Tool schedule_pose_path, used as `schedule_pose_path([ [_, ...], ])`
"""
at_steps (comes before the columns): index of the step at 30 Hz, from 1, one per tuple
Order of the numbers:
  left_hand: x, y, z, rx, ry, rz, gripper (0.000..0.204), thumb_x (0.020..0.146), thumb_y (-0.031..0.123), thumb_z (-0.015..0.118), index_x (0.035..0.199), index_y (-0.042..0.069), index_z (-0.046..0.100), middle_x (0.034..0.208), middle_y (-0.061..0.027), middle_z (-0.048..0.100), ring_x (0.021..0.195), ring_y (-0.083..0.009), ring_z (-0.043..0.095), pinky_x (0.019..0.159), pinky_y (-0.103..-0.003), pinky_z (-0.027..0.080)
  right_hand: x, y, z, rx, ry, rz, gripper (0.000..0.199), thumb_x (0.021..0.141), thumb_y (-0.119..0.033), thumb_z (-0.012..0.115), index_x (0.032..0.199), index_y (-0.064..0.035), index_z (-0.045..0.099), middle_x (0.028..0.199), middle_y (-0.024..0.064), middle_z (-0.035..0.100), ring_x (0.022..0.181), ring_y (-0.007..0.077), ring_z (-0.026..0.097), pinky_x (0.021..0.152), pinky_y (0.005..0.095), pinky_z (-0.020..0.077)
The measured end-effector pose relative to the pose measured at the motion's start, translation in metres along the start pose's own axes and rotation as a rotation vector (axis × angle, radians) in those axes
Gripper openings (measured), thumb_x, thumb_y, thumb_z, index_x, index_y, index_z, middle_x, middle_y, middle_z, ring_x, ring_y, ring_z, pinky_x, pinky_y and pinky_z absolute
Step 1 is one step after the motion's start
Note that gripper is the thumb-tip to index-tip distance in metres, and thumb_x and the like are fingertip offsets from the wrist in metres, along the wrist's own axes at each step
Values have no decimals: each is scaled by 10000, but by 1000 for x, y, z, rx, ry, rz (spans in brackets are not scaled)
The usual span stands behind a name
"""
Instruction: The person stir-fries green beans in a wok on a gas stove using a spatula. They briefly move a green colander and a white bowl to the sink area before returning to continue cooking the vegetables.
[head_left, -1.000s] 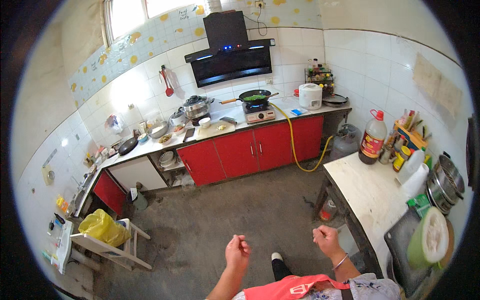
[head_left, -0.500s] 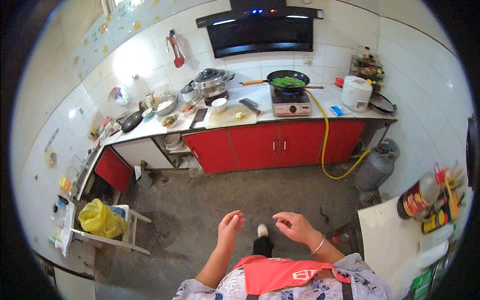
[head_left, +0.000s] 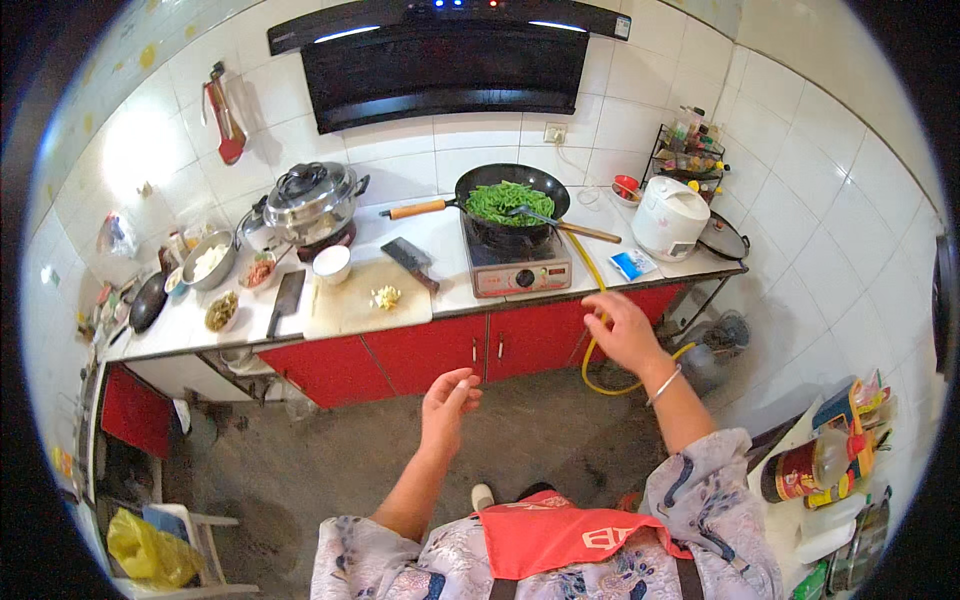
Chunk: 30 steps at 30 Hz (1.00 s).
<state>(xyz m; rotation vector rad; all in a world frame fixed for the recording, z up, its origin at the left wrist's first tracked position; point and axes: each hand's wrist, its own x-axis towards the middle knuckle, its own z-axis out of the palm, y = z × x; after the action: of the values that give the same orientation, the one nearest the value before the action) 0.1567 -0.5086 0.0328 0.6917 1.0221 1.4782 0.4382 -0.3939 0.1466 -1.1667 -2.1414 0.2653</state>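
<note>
Both my hands are in the air in front of the red-doored counter. My left hand (head_left: pixel 449 402) is low before the cabinet doors, fingers loosely bent, with nothing seen in it. Farther forward, my right hand (head_left: pixel 624 330) reaches toward the counter's edge, thumb and fingers apart and holding nothing. Beyond it a black wok (head_left: pixel 470 178) with a wooden handle sits on a portable gas stove (head_left: pixel 521 277). Cut green beans (head_left: pixel 500 203) fill the wok. A spatula (head_left: pixel 575 228) rests in it, its wooden handle sticking out over the rim toward my right hand.
Left of the stove lie two cleavers (head_left: pixel 287 300) and a cutting board (head_left: pixel 340 318) with chopped garlic. Bowls of food and a steel pot (head_left: pixel 312 205) stand farther left. A rice cooker (head_left: pixel 671 220) is at right; a yellow hose (head_left: pixel 590 262) hangs down the counter front. Bottles crowd the right-hand table.
I have come closer to the counter and stove. My right hand has reached forward toward the counter's edge; my left hand stays low. Both remain unburdened.
</note>
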Motion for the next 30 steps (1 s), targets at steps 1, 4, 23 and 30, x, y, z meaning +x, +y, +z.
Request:
schedule_pose_path([
  [1, 16, 7, 12, -14, -39, 16, 273, 962, 140, 581, 1211, 28, 592, 1095, -84, 662, 896, -136, 629, 759, -279, 508, 21, 28, 3, -117, 51, -64, 298, 841, -188, 676, 1093, -31, 654, 1126, 165, 638, 1036, 309, 615, 918, 402, 490],
  [4, 69, 14, 17, 25, -57, 81, 267, 954, 112, 582, 1205, 22, 593, 1100, -82, 659, 900, -133, 626, 761, -277, 504, 86, 87, 18, -518, 73, -83, 457, 792, -210, 739, 1210, -81, 607, 1228, 166, 592, 1158, 355, 546, 989, 451, 446],
  [23, 451, 103, -15, 1811, 288, 447, 714, 769, 260, 760, 1416, 187, 467, 1448, -139, 449, 1385, -347, 349, 1122, -537, 244, 379, 239, -87, -815, -470, -116, 150, 825, -206, 634, 843, -58, 649, 793, 173, 681, 757, 328, 686, 674, 457, 544],
  [30, 493, 89, -40, 1810, 138, 454, 560, 783, 200, 741, 1314, 170, 563, 1183, -75, 618, 1165, -287, 529, 1049, -492, 312, 459, 345, -74, -158, -1005, 699, 230, 948, -300, 563, 924, -86, 642, 648, 59, 637, 458, 92, 520, 389, 268, 398],
])
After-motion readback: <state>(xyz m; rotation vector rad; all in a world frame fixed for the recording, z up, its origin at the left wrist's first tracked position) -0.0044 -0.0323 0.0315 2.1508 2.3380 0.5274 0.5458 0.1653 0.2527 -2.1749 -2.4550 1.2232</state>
